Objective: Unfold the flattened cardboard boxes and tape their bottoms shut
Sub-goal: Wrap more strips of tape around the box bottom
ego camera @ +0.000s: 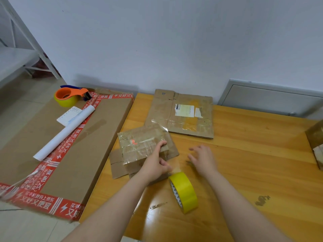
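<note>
Small box (143, 149), worn and covered in old clear tape, sat on the near-left part of the table (244, 154), with loose flaps splayed out flat at its left end. Left hand (155, 165) gripped its right end: one finger lay stretched up along the top edge, the rest curled around the near corner. Right hand (202, 158) hovered just right of the box and apart from it, fingers spread and straight, holding nothing; slightly blurred. Yellow tape roll (184, 192) stood on edge on the table just below both hands, close to the left wrist; contact could not be told. Flattened box (181, 114) lay behind, near the wall, bearing a pale label and torn tape, its near-left corner touching or tucked under the small box. Part of another taped box (316, 142) showed at the right edge of the frame. Left of the table lay a large flat carton (70, 145) bordered in red printed tape; on it rested a white paper roll (64, 133), a notepad (70, 115) and, at the far end, an orange tape dispenser (71, 96) loaded with yellow tape. A grey panel (272, 100) was set low in the wall behind the table.
</note>
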